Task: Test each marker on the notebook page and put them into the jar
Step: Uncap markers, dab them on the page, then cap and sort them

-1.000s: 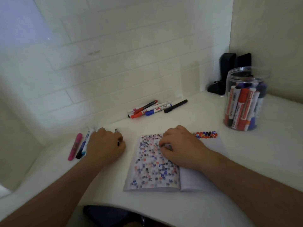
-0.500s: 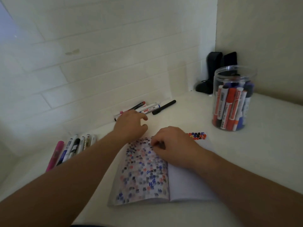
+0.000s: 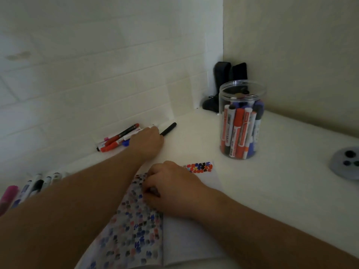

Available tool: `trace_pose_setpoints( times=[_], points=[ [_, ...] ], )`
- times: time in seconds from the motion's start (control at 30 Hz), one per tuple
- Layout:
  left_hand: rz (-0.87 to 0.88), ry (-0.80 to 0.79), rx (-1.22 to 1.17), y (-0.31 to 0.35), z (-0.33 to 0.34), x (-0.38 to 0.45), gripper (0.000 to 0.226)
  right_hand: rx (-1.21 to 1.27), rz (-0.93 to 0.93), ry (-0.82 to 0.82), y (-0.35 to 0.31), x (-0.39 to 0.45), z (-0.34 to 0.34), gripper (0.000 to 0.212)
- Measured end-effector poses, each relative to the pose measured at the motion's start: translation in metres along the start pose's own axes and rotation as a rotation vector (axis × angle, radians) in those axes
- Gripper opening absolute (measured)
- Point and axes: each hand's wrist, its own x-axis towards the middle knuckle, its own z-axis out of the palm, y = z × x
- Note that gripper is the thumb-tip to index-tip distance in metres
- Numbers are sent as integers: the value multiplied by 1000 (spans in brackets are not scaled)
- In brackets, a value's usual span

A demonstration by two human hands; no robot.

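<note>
The open notebook (image 3: 134, 235) lies in front of me, its left page covered in coloured dots, with a short strip of dots (image 3: 200, 167) on the right page. My right hand (image 3: 171, 191) rests on the notebook with its fingers curled under. My left hand (image 3: 147, 140) reaches to the loose markers (image 3: 118, 137) by the wall and lies over some of them; its fingertips are hidden. A black marker (image 3: 169, 129) pokes out just past that hand. The clear jar (image 3: 241, 88) stands at the back right, holding several red, blue and black markers.
A row of markers (image 3: 37, 185) with a pink one (image 3: 8, 195) lies at the far left by the wall. Black objects (image 3: 223, 84) stand in the corner behind the jar. A grey round object (image 3: 347, 162) sits at the right edge.
My left hand left the marker row at the left and moved forward and right to the markers by the wall. My right hand stayed on the notebook. The view shifted left and down.
</note>
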Motion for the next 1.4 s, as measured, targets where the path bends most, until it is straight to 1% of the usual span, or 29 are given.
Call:
trace_pose_setpoints(
  times=[0.07, 0.1, 0.17, 0.23, 0.27, 0.3, 0.33, 0.37, 0.43, 0.5, 0.57, 0.63, 0.67, 0.77, 0.83, 0.87, 0.93, 1.0, 1.1, 1.17, 1.23, 1.3, 1.4],
  points=[
    [-5, -25, -69, 4, -7, -5, 28, 13, -1, 7, 2, 1, 0, 22],
    [7, -29, -183, 4, -11, -9, 26, 29, 6, 11, 3, 1, 0, 22],
    [26, -30, -574, 3, -19, -20, 22, 80, 41, 32, 4, 3, 0, 25],
    [6, -40, -977, 1, -33, -37, 16, 176, 153, 83, 3, 4, -3, 36],
    [18, -46, -1109, 0, -40, -48, 16, 243, 236, 128, 4, 5, -6, 44],
    [46, -42, -1185, 0, -47, -60, 18, 313, 314, 186, 4, 4, -9, 50],
    [87, -21, -1203, 0, -53, -72, 21, 378, 376, 251, 5, 4, -12, 52],
    [140, 16, -1172, 1, -58, -83, 23, 437, 423, 317, 5, 5, -15, 51],
    [265, 79, -1020, 2, -63, -102, 21, 581, 511, 420, 5, 7, -18, 43],
    [403, 60, -867, 1, -62, -115, 18, 785, 566, 480, 4, 9, -21, 30],
    [481, 5, -824, -1, -60, -123, 17, 938, 531, 502, 3, 9, -23, 24],
    [472, -41, -850, -8, -57, -126, 22, 956, 470, 479, 3, 7, -23, 29],
    [458, -61, -846, -10, -55, -127, 22, 951, 471, 470, 2, 7, -22, 32],
    [428, -117, -813, -19, -46, -128, 22, 1013, 578, 506, 1, 8, -25, 28],
    [388, -177, -827, -29, -41, -125, 28, 1060, 645, 537, 4, 9, -30, 25],
    [388, -208, -798, -35, -39, -123, 29, 1068, 659, 541, 6, 8, -32, 25],
    [424, -251, -663, -44, -36, -120, 29, 1054, 646, 520, 9, 6, -34, 22],
    [434, -294, -587, -47, -34, -118, 32, 950, 617, 470, 12, 5, -33, 18],
    [450, -307, -554, -43, -31, -116, 37, 720, 612, 406, 18, 6, -25, 14],
    [457, -318, -540, -43, -32, -114, 40, 562, 602, 365, 20, 7, -21, 15],
    [450, -351, -538, -45, -35, -113, 39, 462, 604, 326, 19, 7, -18, 16],
    [443, -375, -548, -46, -37, -112, 40, 419, 624, 305, 18, 7, -17, 17],
    [445, -386, -555, -48, -37, -112, 42, 434, 665, 304, 17, 8, -17, 18]
  ],
)
